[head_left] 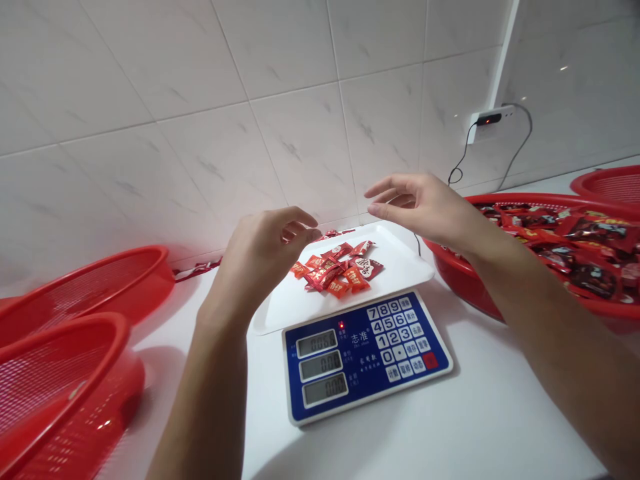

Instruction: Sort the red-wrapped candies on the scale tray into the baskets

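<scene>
My left hand (273,243) hovers over the left side of the white scale tray (395,247). Its fingers curve loosely towards the thumb, and nothing shows between them. Above the tray's far right part is my right hand (413,203), fingers and thumb apart, holding nothing. A small pile of red and orange wrapped candies (333,270) lies on the tray between and below the hands. In front of the tray, the blue keypad panel of the digital scale (367,360) carries three lit readouts and a red light.
At right, a large red basket (450,283) is heaped with wrapped candies (575,247); another red basket (610,187) stands behind it. Two red baskets (115,287) are at left. Some red wrappers (197,269) lie along the tiled wall, where a socket (493,123) holds a plugged-in cable.
</scene>
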Demonstrator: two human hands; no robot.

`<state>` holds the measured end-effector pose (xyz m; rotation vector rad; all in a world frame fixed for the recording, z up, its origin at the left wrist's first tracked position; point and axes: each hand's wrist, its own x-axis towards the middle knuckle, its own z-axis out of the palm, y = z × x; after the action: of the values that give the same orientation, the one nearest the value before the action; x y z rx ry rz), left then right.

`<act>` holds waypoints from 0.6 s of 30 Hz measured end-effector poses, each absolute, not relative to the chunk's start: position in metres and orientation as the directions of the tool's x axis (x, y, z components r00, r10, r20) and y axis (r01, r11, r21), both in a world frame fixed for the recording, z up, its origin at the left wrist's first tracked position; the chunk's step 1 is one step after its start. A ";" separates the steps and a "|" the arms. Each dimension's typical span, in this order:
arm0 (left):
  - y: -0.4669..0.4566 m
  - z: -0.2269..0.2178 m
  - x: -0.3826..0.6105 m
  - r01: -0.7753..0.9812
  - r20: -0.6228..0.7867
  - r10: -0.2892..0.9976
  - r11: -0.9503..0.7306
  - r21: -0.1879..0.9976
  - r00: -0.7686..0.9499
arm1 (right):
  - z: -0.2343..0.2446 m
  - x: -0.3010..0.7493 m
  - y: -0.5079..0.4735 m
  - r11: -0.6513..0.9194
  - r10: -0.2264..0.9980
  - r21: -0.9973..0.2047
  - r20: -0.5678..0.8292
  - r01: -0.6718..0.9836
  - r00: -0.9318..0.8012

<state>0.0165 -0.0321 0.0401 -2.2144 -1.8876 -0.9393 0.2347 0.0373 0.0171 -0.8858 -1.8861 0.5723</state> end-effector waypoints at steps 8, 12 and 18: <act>-0.028 0.041 0.013 0.916 0.481 0.875 -0.240 0.321 0.061 | 0.027 0.251 0.022 0.619 0.782 -0.618 0.541 0.485 -0.309; -0.026 0.040 0.008 0.923 0.477 0.878 -0.218 0.318 0.043 | 0.028 0.304 0.011 0.453 0.854 -0.412 0.454 0.791 -0.253; -0.029 0.041 0.004 0.924 0.510 0.859 -0.233 0.304 0.049 | 0.016 0.390 0.014 0.357 0.932 -0.242 0.032 0.902 -0.360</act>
<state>0.0040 -0.0292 0.0409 -2.1962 -1.8756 -0.9365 0.3898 0.0141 0.0165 -1.6717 -2.4482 0.2738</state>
